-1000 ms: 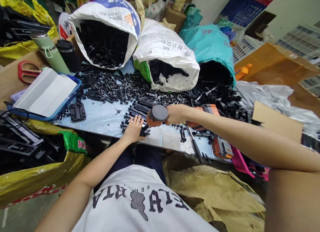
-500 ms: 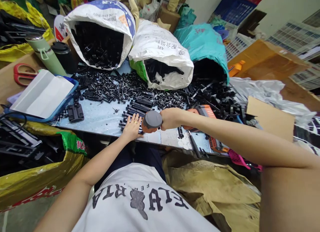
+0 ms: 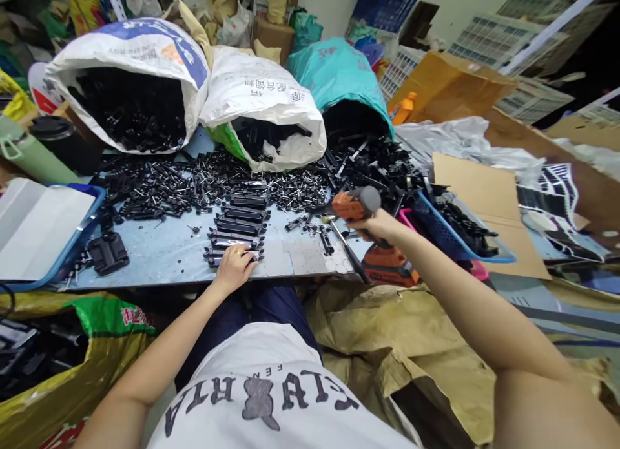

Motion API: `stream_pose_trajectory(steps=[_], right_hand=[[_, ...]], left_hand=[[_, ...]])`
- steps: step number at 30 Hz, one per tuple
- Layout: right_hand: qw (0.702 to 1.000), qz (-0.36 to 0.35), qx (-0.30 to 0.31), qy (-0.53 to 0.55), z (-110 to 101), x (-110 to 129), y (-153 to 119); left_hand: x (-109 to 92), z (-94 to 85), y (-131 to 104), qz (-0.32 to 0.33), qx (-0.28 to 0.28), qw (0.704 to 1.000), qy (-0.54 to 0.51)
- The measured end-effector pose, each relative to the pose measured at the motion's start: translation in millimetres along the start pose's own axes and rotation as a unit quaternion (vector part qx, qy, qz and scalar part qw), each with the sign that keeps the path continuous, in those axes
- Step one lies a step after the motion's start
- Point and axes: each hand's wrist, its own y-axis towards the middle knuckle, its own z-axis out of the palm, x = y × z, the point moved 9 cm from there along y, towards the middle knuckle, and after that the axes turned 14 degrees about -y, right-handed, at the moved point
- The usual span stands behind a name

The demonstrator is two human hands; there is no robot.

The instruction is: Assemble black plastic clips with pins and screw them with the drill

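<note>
My right hand (image 3: 378,227) is wrapped round the handle of an orange and black cordless drill (image 3: 349,203). The drill's battery base (image 3: 387,267) sits over the table's front edge, and its nose points left over the table. At the front end of a row of black plastic parts (image 3: 241,218), my left hand (image 3: 234,268) has its fingers bent over the nearest part. The parts lie side by side, one behind another. Below the drill's nose lies a tool with a metal shaft and a black handle (image 3: 357,264). A few loose black pieces (image 3: 326,241) are beside it.
Behind the row spreads a heap of small black pieces and screws (image 3: 194,177). White sacks (image 3: 264,103) and a teal sack (image 3: 334,74) open towards me. A blue basket (image 3: 501,252) of black parts stands right; a blue tray (image 3: 87,216) and black block (image 3: 107,252) lie left.
My right hand has carried the drill to the right, away from the row, and turned it side-on. The left hand has gone from lying flat to bent fingers. The view has swung right.
</note>
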Motion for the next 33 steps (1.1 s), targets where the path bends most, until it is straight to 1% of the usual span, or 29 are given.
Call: stream_pose_trajectory(steps=[2,4,5,7,10,12,13,14,15,16,17,18,19,20,21,22,23,24,25,26,27,28,29,30,31,32,33], right_hand=[[0.994,0.082,-0.073,0.012,-28.6,-38.0,21.9],[0.981,0.147,-0.123,0.028,-45.6,-66.7,39.3],[0.976,0.168,-0.133,0.036,-48.9,-77.3,46.8],[0.972,0.19,-0.128,0.042,-48.9,-92.6,59.0],[0.975,0.193,-0.107,0.004,-52.0,-105.1,66.1],[0.972,0.198,-0.107,-0.069,-64.0,-107.7,61.8],[0.962,0.208,-0.12,-0.128,-73.4,-106.1,56.8],[0.945,0.216,-0.146,-0.196,-83.9,-100.2,50.4],[0.921,0.213,-0.186,-0.266,-93.1,-87.5,43.6],[0.895,0.194,-0.238,-0.325,-98.1,-67.3,37.1],[0.875,0.151,-0.289,-0.358,-95.0,-40.5,32.3],[0.868,0.084,-0.327,-0.365,-82.2,-9.0,30.2],[0.87,0.003,-0.346,-0.351,-60.7,24.6,30.8],[0.881,-0.088,-0.325,-0.331,-29.0,59.1,36.2],[0.891,-0.176,-0.271,-0.318,10.4,92.8,44.2],[0.891,-0.253,-0.214,-0.309,50.8,124.5,51.4],[0.883,-0.312,-0.162,-0.309,89.1,152.4,57.9],[0.872,-0.355,-0.105,-0.32,125.1,174.8,64.9],[0.863,-0.378,-0.06,-0.33,153.6,191.8,72.1],[0.855,-0.393,-0.029,-0.336,174.0,205.1,78.7],[0.85,-0.401,-0.004,-0.342,187.5,214.8,84.9],[0.846,-0.407,0.012,-0.344,194.2,221.8,90.4],[0.843,-0.413,0.025,-0.344,196.1,227.0,95.0],[0.838,-0.42,0.037,-0.346,195.5,230.9,98.5],[0.834,-0.427,0.053,-0.345,193.9,233.6,101.2],[0.834,-0.428,0.076,-0.34,193.3,235.0,103.3],[0.837,-0.422,0.109,-0.33,195.3,234.8,105.1]], left_hand=[[-2.3,-1.4,-1.3,-0.007,-0.011,1.0,-0.008],[-4.6,-5.0,-1.5,-0.01,-0.006,1.0,0.002],[-4.3,-9.3,-2.1,-0.015,-0.003,1.0,0.011],[3.1,-25.5,-6.4,-0.047,-0.016,0.998,0.04],[29.5,-59.1,-25.4,-0.145,-0.06,0.984,0.087],[47.4,-71.7,-42.3,-0.195,-0.059,0.975,0.089],[54.3,-72.9,-49.6,-0.206,-0.047,0.974,0.076],[59.7,-71.9,-55.5,-0.209,-0.032,0.976,0.059],[64.1,-69.8,-60.2,-0.208,-0.02,0.977,0.04],[67.9,-67.7,-63.7,-0.209,-0.013,0.978,0.023],[71.6,-66.2,-66.1,-0.214,-0.013,0.977,0.007],[74.8,-65.5,-67.6,-0.224,-0.018,0.974,-0.006],[76.9,-65.6,-68.1,-0.237,-0.027,0.971,-0.017],[77.2,-67.0,-67.9,-0.25,-0.043,0.967,-0.027],[75.4,-69.6,-67.5,-0.262,-0.064,0.962,-0.034],[71.7,-73.3,-67.4,-0.277,-0.093,0.956,-0.042],[66.8,-76.6,-68.4,-0.295,-0.125,0.946,-0.056],[61.6,-77.7,-70.8,-0.318,-0.155,0.931,-0.085],[57.5,-74.8,-74.8,-0.35,-0.18,0.909,-0.138],[54.5,-66.6,-80.3,-0.389,-0.196,0.874,-0.213],[51.6,-52.7,-86.3,-0.431,-0.2,0.824,-0.31],[47.1,-35.0,-91.8,-0.47,-0.194,0.756,-0.411],[40.4,-16.6,-95.4,-0.5,-0.181,0.68,-0.505],[33.2,-1.2,-97.4,-0.522,-0.171,0.603,-0.579],[27.4,9.4,-97.9,-0.538,-0.168,0.535,-0.629],[24.7,15.2,-97.3,-0.551,-0.178,0.483,-0.657],[25.0,17.1,-95.8,-0.561,-0.199,0.447,-0.668]])
